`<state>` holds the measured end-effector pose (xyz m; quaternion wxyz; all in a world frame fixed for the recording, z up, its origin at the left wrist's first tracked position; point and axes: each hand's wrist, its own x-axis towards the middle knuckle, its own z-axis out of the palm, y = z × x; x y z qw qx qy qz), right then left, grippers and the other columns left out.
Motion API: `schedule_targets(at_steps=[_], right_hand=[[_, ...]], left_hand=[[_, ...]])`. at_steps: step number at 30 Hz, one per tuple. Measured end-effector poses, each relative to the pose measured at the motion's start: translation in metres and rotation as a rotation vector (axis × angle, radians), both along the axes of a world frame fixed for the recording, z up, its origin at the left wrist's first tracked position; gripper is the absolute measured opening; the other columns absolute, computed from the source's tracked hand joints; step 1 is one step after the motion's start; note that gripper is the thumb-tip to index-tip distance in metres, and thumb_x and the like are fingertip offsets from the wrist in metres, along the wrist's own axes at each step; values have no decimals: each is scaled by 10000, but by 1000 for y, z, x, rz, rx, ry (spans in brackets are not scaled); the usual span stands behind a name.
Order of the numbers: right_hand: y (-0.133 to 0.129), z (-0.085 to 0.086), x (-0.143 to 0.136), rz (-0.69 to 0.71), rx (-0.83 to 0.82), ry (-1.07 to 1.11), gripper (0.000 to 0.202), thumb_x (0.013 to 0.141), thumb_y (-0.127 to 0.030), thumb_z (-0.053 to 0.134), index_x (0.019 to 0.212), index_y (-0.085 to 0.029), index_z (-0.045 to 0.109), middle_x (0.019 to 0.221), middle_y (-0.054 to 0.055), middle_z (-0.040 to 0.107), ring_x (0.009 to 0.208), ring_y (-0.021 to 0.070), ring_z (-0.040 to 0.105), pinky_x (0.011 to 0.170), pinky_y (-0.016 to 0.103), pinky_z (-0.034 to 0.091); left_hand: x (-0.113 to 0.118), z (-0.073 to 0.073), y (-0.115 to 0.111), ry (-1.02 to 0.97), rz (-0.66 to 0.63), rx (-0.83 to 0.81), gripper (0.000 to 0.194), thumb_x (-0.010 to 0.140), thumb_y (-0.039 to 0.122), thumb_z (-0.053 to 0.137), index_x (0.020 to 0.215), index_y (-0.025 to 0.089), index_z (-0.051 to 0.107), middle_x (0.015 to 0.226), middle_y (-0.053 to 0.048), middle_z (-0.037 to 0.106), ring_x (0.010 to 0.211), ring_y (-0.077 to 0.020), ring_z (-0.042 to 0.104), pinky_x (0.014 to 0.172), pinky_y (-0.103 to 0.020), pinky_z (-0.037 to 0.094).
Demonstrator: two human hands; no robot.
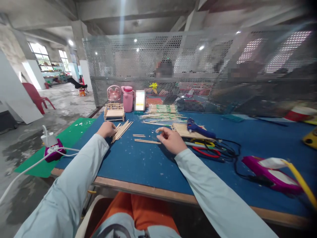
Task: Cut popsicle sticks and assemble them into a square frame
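Observation:
My left hand (107, 129) is at the left side of a loose pile of thin wooden sticks (123, 130); its fingers are curled down onto the sticks, and the fingertips are partly hidden. My right hand (172, 140) hovers over the blue tabletop with thumb and forefinger apart and nothing visible between them. Just left of it lies a pair of longer sticks (146, 141), their right ends close under the fingers. A shorter pair of sticks (139, 135) lies between the hands. Behind the right hand, a blue glue gun (200, 129) rests on a flat stick panel (183, 130).
A small stick-built frame (114, 113), a pink bottle (127, 99) and a phone (140, 100) stand at the back. Bagged sticks (162, 109) lie beside them. Red-handled pliers (206, 152), cables and a purple power strip (272, 175) are at right. Perforated metal screen (148, 56) behind.

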<state>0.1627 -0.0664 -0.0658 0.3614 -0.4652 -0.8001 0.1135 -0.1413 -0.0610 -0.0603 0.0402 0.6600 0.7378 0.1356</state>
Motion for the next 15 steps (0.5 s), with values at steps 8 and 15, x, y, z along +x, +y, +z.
schedule_targets(at_steps=[8, 15], right_hand=[[1, -2, -2, 40, -14, 5, 232, 692, -255, 518, 881, -174, 625, 605, -11, 563, 517, 117, 476, 575, 254, 399], [-4, 0, -3, 73, -71, -48, 249, 705, -274, 501, 890, -165, 626, 603, -10, 555, 531, 124, 481, 580, 255, 393]], left_hand=[[-1, -6, 13, 0, 178, 47, 353, 822, 307, 409, 941, 125, 688, 970, -173, 670, 931, -238, 618, 754, -265, 448], [9, 0, 60, 5, 107, -74, 352, 661, 294, 619, 910, 52, 682, 972, -242, 649, 949, -291, 612, 741, -277, 467]])
